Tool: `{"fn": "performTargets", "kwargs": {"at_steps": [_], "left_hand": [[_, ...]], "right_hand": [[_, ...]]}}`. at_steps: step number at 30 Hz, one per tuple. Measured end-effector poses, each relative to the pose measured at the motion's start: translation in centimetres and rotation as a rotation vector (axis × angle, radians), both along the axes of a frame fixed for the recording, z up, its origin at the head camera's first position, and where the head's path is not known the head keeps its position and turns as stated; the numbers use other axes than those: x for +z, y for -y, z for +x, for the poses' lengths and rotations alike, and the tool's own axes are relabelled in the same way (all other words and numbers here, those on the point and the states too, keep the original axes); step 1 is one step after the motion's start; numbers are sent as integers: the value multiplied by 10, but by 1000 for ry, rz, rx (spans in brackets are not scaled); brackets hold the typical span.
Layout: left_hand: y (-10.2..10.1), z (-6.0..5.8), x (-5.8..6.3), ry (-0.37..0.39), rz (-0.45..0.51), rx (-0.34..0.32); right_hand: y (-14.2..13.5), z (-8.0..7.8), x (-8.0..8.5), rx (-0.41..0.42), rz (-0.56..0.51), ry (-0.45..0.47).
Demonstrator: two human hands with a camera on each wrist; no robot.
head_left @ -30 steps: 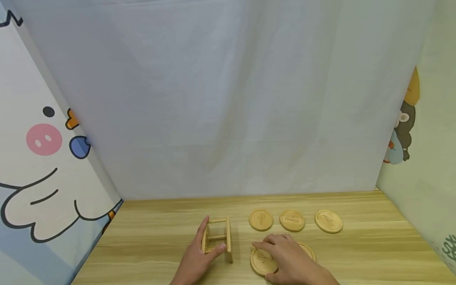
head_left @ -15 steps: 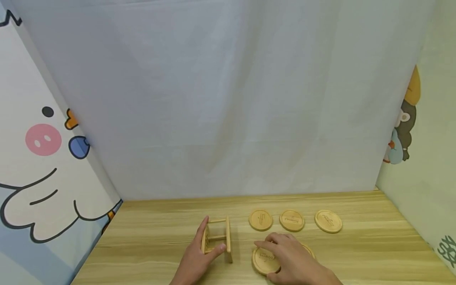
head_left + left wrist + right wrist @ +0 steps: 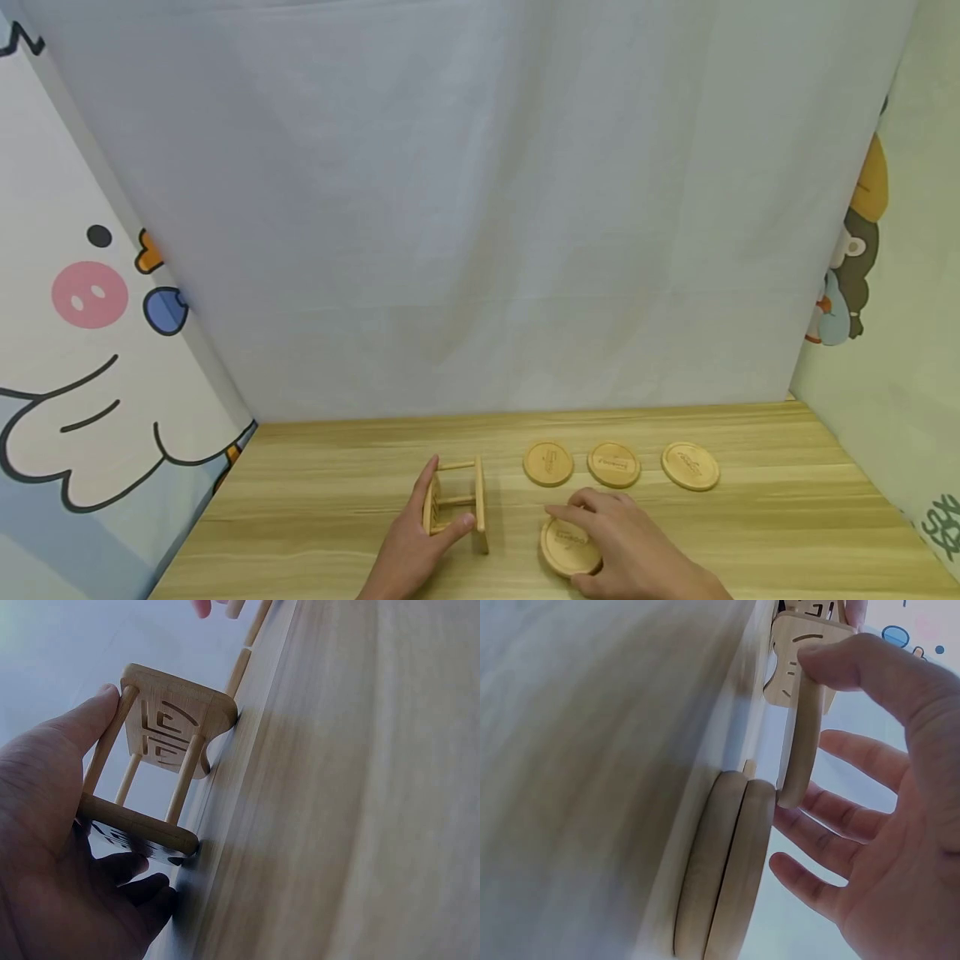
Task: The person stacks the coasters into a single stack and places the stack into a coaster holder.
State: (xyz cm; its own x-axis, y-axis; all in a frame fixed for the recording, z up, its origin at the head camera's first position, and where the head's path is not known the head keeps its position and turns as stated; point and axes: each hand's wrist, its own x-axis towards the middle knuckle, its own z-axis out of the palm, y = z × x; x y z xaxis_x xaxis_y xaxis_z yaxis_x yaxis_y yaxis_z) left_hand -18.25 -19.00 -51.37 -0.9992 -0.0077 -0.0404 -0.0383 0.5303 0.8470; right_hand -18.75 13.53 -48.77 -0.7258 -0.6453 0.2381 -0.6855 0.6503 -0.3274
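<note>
My left hand (image 3: 411, 546) grips a small wooden coaster holder (image 3: 482, 508), two cut-out end panels joined by rods, standing on the table. In the left wrist view the thumb lies along a rod of the holder (image 3: 154, 724), with the other fingers by the near panel. My right hand (image 3: 637, 546) pinches a round wooden coaster (image 3: 564, 554) with engraved lettering. Seen from the right wrist, this coaster (image 3: 804, 742) is tilted on edge under the thumb, just above two stacked coasters (image 3: 739, 874). That stack is hidden behind the hand in the head view.
Three more coasters lie flat in a row farther back: a left one (image 3: 548, 464), a middle one (image 3: 613, 465) and a right one (image 3: 690, 466). The wooden table (image 3: 315, 483) ends at a pale curtain (image 3: 480, 250), with printed cloths on both sides.
My right hand has shifted a little to the right with the pinched coaster. A coaster rim that showed right of the hand is now covered. The left hand and holder stay put.
</note>
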Motion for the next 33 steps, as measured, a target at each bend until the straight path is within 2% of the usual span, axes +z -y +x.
{"fn": "performTargets", "kwargs": {"at_steps": [14,21,33], "left_hand": [[1,-2,-2,9,-6,5],[1,-2,-1,13,-2,5],[1,-2,-1,5,-6,6]], "right_hand": [[-8,0,-1,-14,-24,-25],[-11,2,-3,-13,-21,-76],[-16,2,-3,-31,-29,-76]]}}
